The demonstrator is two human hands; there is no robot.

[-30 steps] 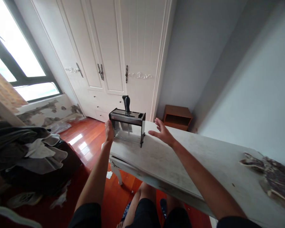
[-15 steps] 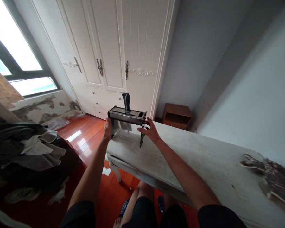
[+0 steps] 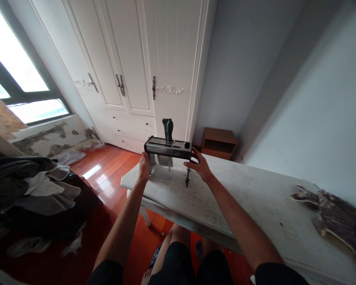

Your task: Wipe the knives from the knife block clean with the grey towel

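Between my hands is a boxy metal device [image 3: 167, 147] with black ends, an upright black handle [image 3: 168, 130] on top and what look like clear panels below. My left hand [image 3: 144, 166] wraps round its left end. My right hand [image 3: 200, 164] grips the right end, thumb in front and fingers bent behind the edge. The device is upright over the far left part of the white table [image 3: 237, 186]; I cannot tell whether its lower edge touches the tabletop.
A crumpled dark patterned cloth [image 3: 338, 213] lies at the table's right. Beyond stand a white wardrobe [image 3: 130, 47] and a small brown cabinet [image 3: 219, 136]. At left, clothes [image 3: 44, 182] are heaped on a dark object. My legs [image 3: 178, 241] are close to the table's front edge.
In the view, the device and both hands have shifted right and slightly down, farther in over the tabletop. My grip looks much the same. The view itself has turned slightly.
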